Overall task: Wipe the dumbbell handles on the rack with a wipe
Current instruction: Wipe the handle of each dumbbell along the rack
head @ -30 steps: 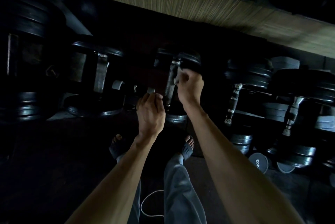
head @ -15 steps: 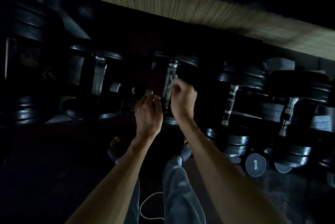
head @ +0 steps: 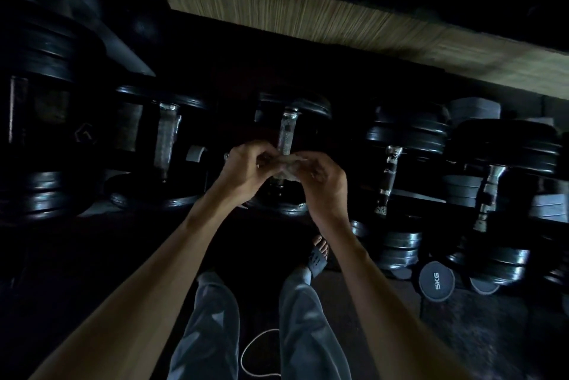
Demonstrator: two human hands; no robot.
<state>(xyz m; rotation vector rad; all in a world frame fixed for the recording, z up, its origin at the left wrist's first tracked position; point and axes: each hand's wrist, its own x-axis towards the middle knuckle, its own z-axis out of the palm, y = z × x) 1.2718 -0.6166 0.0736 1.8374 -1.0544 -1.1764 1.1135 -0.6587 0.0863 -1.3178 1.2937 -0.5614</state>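
Observation:
Black dumbbells with metal handles lie in a row on a low rack. The middle dumbbell's handle (head: 287, 132) shows just above my hands. A crumpled pale wipe (head: 288, 164) is pinched between my left hand (head: 246, 168) and my right hand (head: 323, 178), held in front of that handle's lower part. More handles show to the left (head: 166, 141) and to the right (head: 389, 175), (head: 489, 192). The scene is very dark.
A wooden shelf edge (head: 308, 16) runs above the rack. Small round weights marked 5KG (head: 436, 280) lie on the floor at the right. My legs and sandalled foot (head: 317, 255) stand below, with a white cord (head: 258, 352) on the floor.
My right hand has come down off the middle handle and met my left hand. Both hands now hold the wipe together.

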